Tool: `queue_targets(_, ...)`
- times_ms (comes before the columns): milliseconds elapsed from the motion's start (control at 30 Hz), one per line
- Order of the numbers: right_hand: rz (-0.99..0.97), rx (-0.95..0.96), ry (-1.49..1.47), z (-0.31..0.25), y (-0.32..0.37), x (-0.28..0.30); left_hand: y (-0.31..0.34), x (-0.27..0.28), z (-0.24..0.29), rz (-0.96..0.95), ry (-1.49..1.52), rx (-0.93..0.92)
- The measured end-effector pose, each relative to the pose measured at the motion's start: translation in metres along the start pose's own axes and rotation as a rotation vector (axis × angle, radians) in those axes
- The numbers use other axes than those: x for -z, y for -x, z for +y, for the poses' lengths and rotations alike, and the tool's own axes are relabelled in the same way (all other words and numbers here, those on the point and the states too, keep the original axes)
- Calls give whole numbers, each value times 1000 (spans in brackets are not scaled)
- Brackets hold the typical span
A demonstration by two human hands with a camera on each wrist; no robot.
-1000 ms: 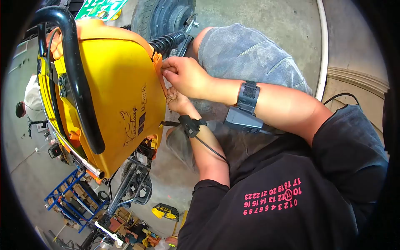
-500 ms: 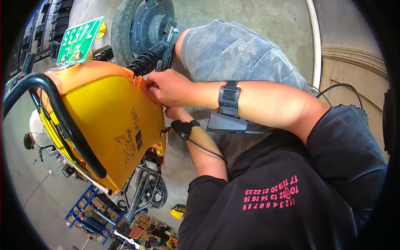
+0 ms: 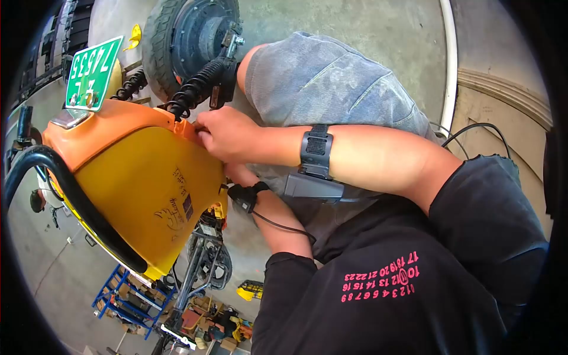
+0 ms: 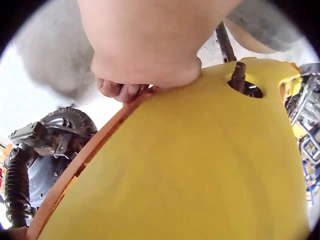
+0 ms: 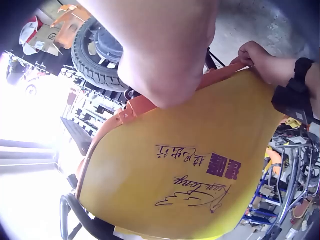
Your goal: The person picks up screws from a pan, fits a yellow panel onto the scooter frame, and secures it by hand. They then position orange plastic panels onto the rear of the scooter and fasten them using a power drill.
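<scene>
A yellow body panel (image 3: 151, 189) with an orange trim strip (image 4: 70, 180) along its edge belongs to a motorbike or scooter. My right hand (image 3: 228, 136) has its fingers curled at the strip by an orange tab (image 3: 185, 130); in the right wrist view its fingertips are hidden behind the edge. Farther along the same edge, my left hand (image 5: 255, 57) pinches the strip. The left wrist view shows its curled fingers (image 4: 120, 91) at the end of the strip, near a hole (image 4: 252, 90) with a short rod in it. Handwriting (image 5: 197, 175) marks the panel.
A black tube bar (image 3: 77, 195) runs along the panel's far side. Beyond the strip are a coil spring shock (image 3: 195, 89) and a wheel (image 3: 195, 35). A green number plate (image 3: 94, 74) sits above. A blue rack (image 3: 133, 302) with boxes stands at lower left.
The panel, wheel and both hands have shifted left in the head view, and the number plate shows more fully. My left hand is now partly covered by the right; both stay at the orange edge.
</scene>
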State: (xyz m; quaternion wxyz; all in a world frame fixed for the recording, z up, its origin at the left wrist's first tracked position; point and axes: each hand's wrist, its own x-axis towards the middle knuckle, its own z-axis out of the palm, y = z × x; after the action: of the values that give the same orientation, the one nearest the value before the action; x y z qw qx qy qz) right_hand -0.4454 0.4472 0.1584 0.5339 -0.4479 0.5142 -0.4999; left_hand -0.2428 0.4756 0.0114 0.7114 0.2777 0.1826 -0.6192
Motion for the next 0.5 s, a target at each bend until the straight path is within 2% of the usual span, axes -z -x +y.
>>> queue_targets(133, 34, -27, -7, -2, -1, 0, 3, 0, 3, 20, -26, -11)
queue_targets(300, -22, -77, -15, -3, -5, 2, 2, -3, 3, 42, -51, -15)
queue_targets(500, -37, 43, 12, 0, -8, 6, -6, -15, 2, 86, 8, -24)
